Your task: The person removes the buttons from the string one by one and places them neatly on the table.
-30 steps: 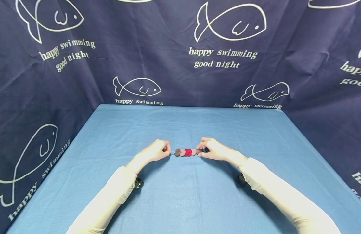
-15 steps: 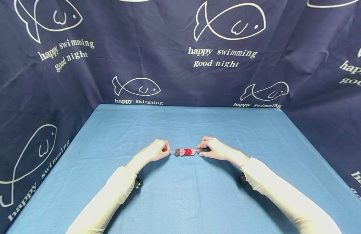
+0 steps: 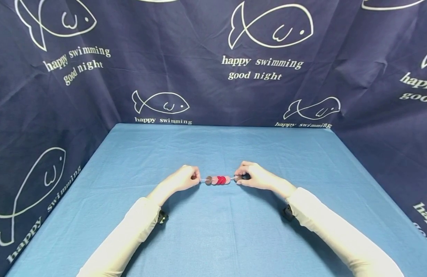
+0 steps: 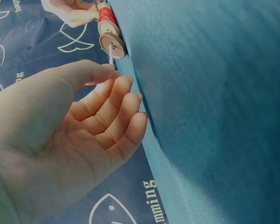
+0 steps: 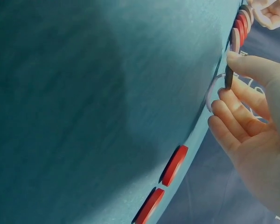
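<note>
A row of buttons hangs on a white string between the two hands. My left hand [image 3: 186, 178] pinches the string [image 4: 111, 60] near its left end, thumb against forefinger. Closest to it on the string is a brown button [image 3: 208, 180], followed by a pale pink button [image 3: 215, 180], overlapping red buttons [image 3: 221, 180] and another pink button [image 3: 228, 179]. At the right, my right hand [image 3: 255, 177] holds a dark brown button [image 5: 229, 77] by its edge between thumb and fingers. A short stretch of string shows between that button and the row.
Two red buttons [image 5: 175, 165] lie on the blue cloth-covered table [image 3: 206, 231] beneath the right forearm, in the right wrist view. A loop of loose string [image 5: 210, 95] trails by the right fingers. Dark blue printed curtains [image 3: 199, 57] stand around the table.
My right hand has shifted slightly right with the brown button, and the gap between that button and the row has widened. My left hand has barely moved.
</note>
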Tool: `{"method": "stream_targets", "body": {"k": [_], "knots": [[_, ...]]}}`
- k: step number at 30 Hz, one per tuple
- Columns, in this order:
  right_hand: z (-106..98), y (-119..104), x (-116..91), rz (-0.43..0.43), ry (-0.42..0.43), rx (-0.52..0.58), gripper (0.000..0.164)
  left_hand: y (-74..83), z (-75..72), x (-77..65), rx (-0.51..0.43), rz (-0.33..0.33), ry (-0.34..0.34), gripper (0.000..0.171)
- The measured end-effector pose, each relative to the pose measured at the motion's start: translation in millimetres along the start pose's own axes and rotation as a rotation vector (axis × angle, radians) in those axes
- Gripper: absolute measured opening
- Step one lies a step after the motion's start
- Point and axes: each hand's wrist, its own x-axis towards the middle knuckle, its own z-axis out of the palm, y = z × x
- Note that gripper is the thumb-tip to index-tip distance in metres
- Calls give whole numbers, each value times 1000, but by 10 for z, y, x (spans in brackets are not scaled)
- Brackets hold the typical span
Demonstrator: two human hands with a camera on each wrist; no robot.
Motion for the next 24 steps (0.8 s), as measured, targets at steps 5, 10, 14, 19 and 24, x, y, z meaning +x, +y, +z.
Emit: {"method": "stream_targets", "body": {"k": [5, 10, 14, 19, 24], "knots": [[-11, 1, -21, 1, 13, 7, 17, 1, 1, 6, -5, -14, -5, 8], [-15, 13, -42, -10, 32, 10, 17, -7, 4, 5, 1, -1, -3, 8], [-22, 27, -56, 6, 28, 6, 16, -6, 3, 0, -4, 0, -6, 8], [-36, 29, -73, 26, 25, 9, 16, -2, 1, -3, -7, -2, -7, 8], [-40, 40, -95, 19, 41, -5, 17, -13, 6, 0, -4, 2, -6, 8]]}}
